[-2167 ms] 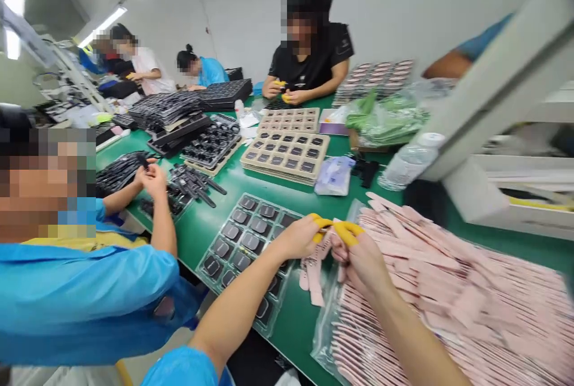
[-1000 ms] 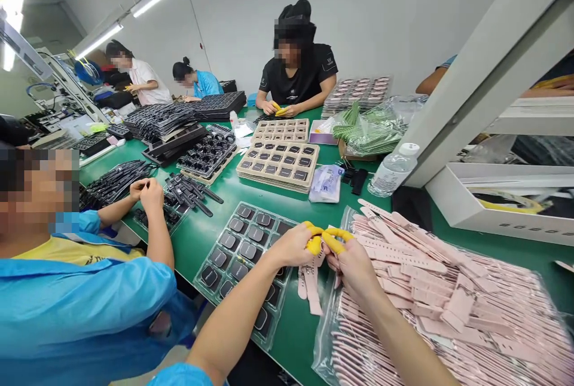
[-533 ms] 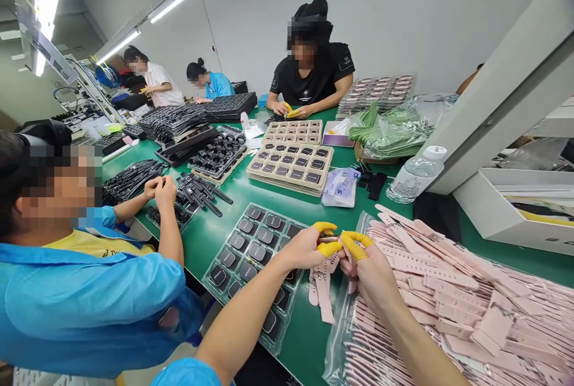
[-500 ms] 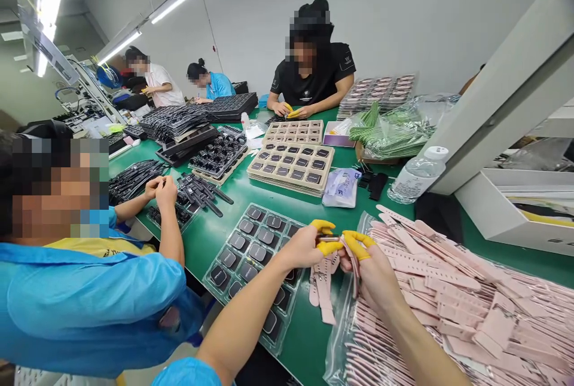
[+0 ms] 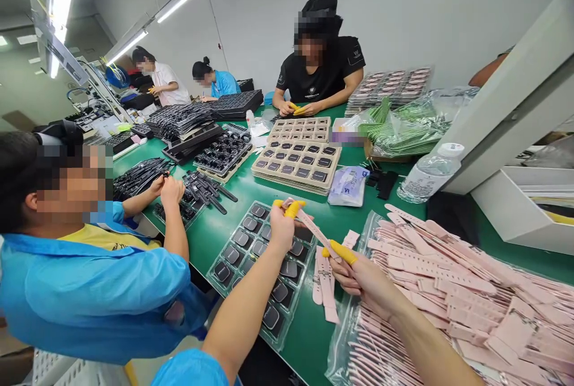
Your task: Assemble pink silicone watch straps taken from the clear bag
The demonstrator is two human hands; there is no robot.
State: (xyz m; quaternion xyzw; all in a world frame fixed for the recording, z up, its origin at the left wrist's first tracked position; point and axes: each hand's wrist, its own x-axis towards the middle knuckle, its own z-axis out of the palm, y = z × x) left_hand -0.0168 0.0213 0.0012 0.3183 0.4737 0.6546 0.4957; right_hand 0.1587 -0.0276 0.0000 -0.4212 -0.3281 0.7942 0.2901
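Note:
A pink strap (image 5: 314,227) stretches between my two hands above the green table. My left hand (image 5: 286,221), with yellow finger covers, pinches its upper end, where a small watch-like piece is mostly hidden by the fingers. My right hand (image 5: 352,269), also in yellow finger covers, is closed on the strap's lower end. Beneath my left forearm lies a clear tray (image 5: 280,338) of dark square watch faces (image 5: 270,316). Several loose pink straps (image 5: 326,290) rest beside the tray. A large pile of pink straps (image 5: 452,290) lies on a plastic bag to the right.
Beige trays (image 5: 293,165), a purple-white packet (image 5: 348,186), a water bottle (image 5: 429,174) and bagged green straps (image 5: 403,129) stand farther back. A person in blue (image 5: 94,296) works at the left beside black straps (image 5: 208,189). Another person in black (image 5: 316,78) sits across.
My left hand has moved left and up, and my right hand slightly down and left. The strap, bunched between them before, is now stretched out. The view has shifted slightly.

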